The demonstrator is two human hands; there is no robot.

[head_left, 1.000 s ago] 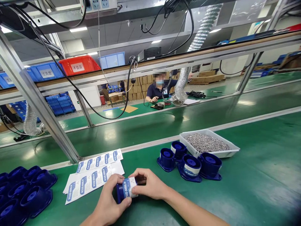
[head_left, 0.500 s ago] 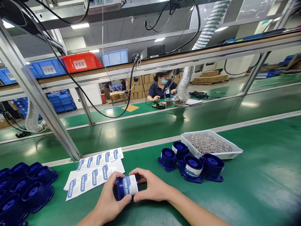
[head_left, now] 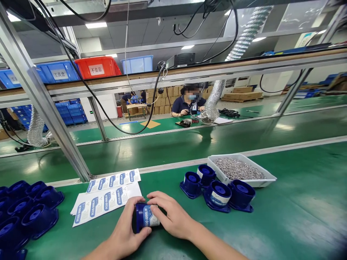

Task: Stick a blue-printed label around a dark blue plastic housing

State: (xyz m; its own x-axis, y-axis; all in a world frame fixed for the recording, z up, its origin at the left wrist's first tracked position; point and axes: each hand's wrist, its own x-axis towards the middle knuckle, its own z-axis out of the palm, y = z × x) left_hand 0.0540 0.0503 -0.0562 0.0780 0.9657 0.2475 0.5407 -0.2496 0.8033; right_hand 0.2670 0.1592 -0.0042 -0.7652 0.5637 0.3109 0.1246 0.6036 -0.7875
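Between my hands is a blue plastic housing (head_left: pixel 139 218) lying on its side, with a white and blue printed label (head_left: pixel 150 216) around its wall. My left hand (head_left: pixel 125 224) is closed around the housing's left end, thumb below and fingers over the top. My right hand (head_left: pixel 173 218) grips the right side; its thumb lies across the label and its fingers reach over the far side, partly hidden. Just beyond my left hand are sheets of the same labels (head_left: pixel 104 202). Several labelled blue housings (head_left: pixel 220 195) stand upright to the right.
A white tray (head_left: pixel 267 182) full of small metal parts sits behind the labelled housings. Many blue housings (head_left: pixel 38 218) crowd the left edge. A metal post (head_left: pixel 58 112) rises behind the label sheets. Across the green bench, a person (head_left: pixel 187 103) in a mask sits working.
My right thumb has moved from below the housing up onto the label. The left hand keeps its hold, and the view has shifted slightly.
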